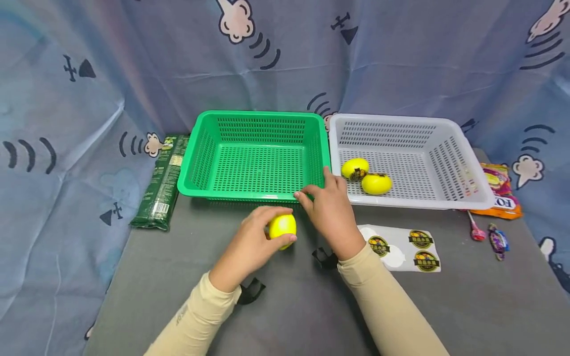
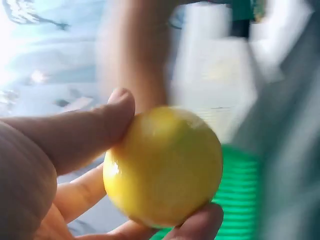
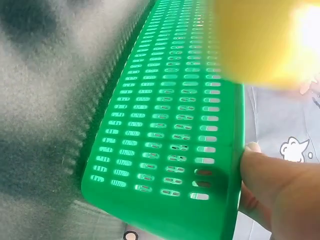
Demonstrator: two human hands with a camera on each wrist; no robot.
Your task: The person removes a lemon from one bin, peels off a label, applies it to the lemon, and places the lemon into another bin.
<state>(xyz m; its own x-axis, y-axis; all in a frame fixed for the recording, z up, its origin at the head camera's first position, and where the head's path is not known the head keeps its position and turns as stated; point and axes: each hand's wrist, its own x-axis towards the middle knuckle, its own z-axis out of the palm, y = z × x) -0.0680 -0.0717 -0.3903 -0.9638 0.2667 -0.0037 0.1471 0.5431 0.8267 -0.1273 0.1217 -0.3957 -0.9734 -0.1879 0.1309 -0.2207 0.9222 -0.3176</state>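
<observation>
My left hand [image 1: 256, 237] grips a yellow round fruit [image 1: 282, 228] just above the grey table, in front of the empty green basket [image 1: 256, 195]. In the left wrist view the thumb [image 2: 80, 132] and a fingertip pinch the fruit [image 2: 162, 167]. My right hand [image 1: 327, 205] holds the green basket's front right corner, thumb at the side rim and fingers on the front rim. In the right wrist view a finger [image 3: 280, 190] presses the basket's rim [image 3: 232, 150], with the fruit [image 3: 260, 40] blurred above. Two yellow fruits [image 1: 355, 168] [image 1: 376, 183] with dark stickers lie in the white basket [image 1: 414, 200].
A sheet of round stickers [image 1: 403, 244] lies right of my right wrist. A green packet [image 1: 162, 183] lies left of the green basket. An orange snack bag [image 1: 500, 190], a lollipop [image 1: 475, 230] and a wrapped candy [image 1: 498, 241] sit at the right. Blue patterned cloth hangs behind.
</observation>
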